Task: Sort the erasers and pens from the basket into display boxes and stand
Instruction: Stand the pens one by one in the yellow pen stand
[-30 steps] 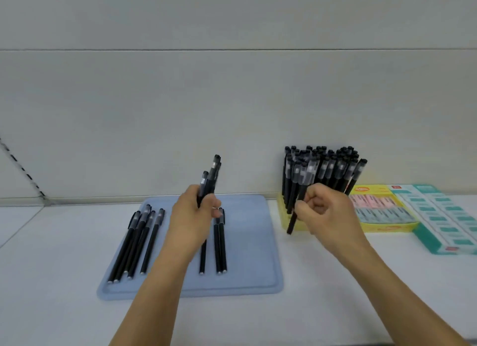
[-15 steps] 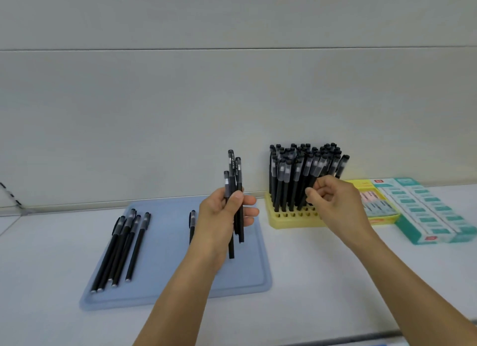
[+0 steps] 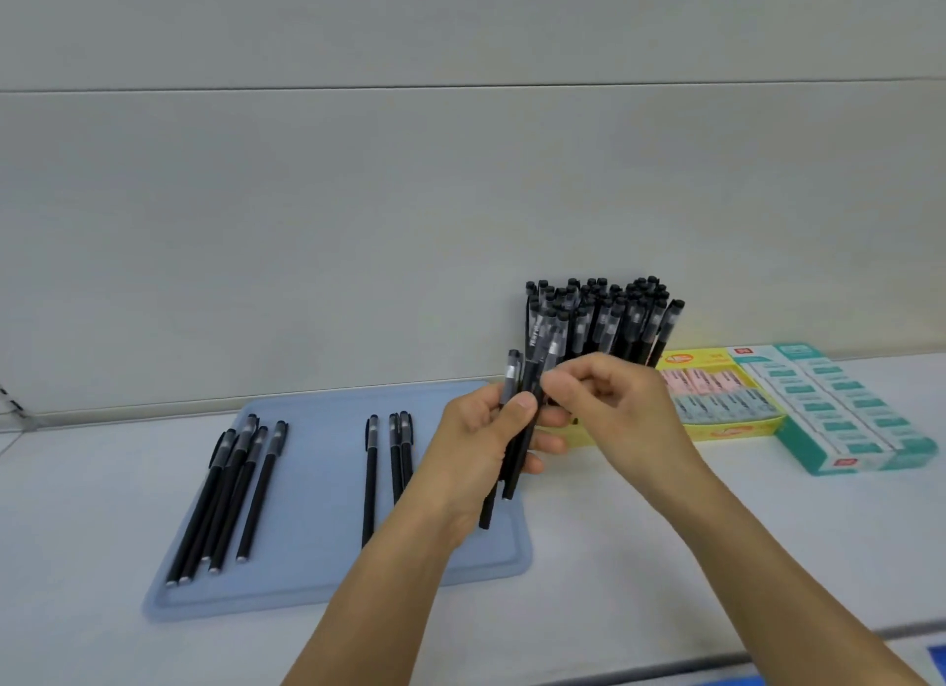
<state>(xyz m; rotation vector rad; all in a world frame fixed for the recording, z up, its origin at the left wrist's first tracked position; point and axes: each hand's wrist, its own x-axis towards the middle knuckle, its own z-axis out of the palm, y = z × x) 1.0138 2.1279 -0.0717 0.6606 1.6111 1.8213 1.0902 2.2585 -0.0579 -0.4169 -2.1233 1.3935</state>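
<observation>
My left hand (image 3: 478, 439) grips a small bunch of black pens (image 3: 518, 445) upright, just right of the blue tray (image 3: 317, 578). My right hand (image 3: 614, 409) meets it and pinches the top of one pen in that bunch. Behind the hands stands the yellow pen stand (image 3: 581, 437), packed with several black pens (image 3: 609, 322). On the tray lie several pens at the left (image 3: 230, 496) and three more near the middle (image 3: 389, 455).
A yellow display box (image 3: 727, 432) of pink and pale blue erasers sits right of the stand. A teal display box (image 3: 839, 462) of white erasers lies beside it at the far right. A grey wall runs close behind everything.
My right hand has left the pen stand and come left to the bunch in my left hand. My left hand has shifted right with the pens, toward the stand.
</observation>
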